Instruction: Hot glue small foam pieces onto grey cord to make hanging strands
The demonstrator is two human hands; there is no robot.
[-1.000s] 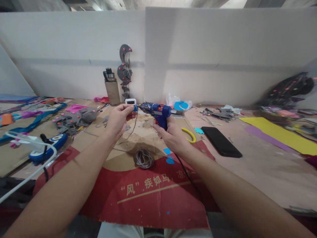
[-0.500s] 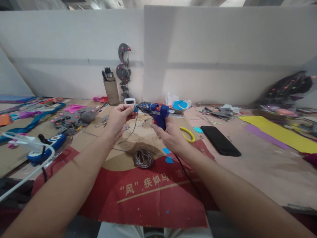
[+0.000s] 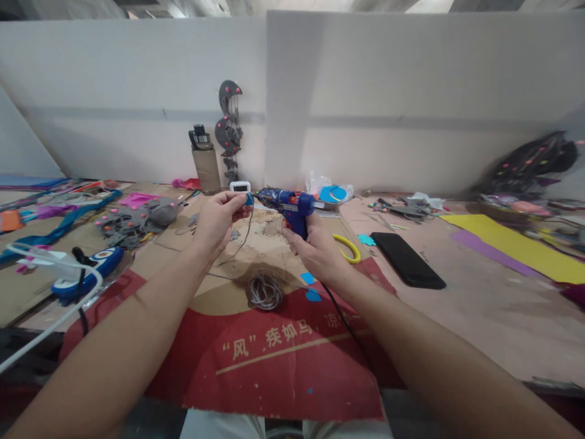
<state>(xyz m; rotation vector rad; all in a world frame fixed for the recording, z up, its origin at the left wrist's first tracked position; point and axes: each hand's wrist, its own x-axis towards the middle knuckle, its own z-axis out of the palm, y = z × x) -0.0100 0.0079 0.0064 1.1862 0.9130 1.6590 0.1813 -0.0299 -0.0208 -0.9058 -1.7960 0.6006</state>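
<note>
My right hand [image 3: 315, 247] is wrapped round the handle of a blue hot glue gun [image 3: 292, 207], whose nozzle points left. Between the thumb and fingers of my left hand [image 3: 223, 216] is a small blue piece [image 3: 249, 199], close by the nozzle; whether they touch I cannot tell. A thin grey cord [image 3: 249, 228] hangs down from the blue piece. A coil of grey cord [image 3: 264, 292] lies on the red and brown cardboard [image 3: 292, 366] below my hands. Small blue cutouts [image 3: 313, 296] rest to the right of the coil.
Yellow-handled scissors [image 3: 347, 249] and a black phone [image 3: 406, 259] lie to the right. A bottle [image 3: 206, 161] and a small white device [image 3: 240, 186] stand at the back. On the left are a blue power strip [image 3: 86, 274] with cables and grey pieces with pink dots [image 3: 137, 219].
The blue piece at my left fingertips shows more of its face. The clear stick end behind the glue gun no longer shows. Both hands stay almost in place.
</note>
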